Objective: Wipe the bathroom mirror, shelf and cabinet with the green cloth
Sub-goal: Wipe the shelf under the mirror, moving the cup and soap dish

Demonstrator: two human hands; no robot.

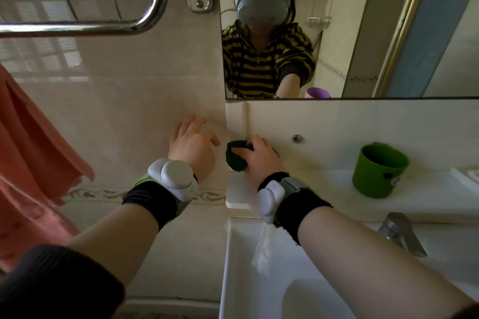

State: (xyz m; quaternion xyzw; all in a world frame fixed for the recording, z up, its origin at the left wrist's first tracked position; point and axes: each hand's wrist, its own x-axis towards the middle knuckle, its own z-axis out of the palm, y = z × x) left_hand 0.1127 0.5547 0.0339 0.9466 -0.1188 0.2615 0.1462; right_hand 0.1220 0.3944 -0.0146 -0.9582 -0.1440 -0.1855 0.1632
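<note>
R fingers (252,145) grip green cloth (234,160) (wad, long axis left-right) — L fingers (193,122) spread, empty.

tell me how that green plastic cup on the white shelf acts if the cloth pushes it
The green plastic cup looks thin-walled, so it is probably light and would slide on the smooth white shelf. It stands upright and fairly tall, so a push near its rim from the green cloth might tip it. Being plastic, it likely won't break.
</note>
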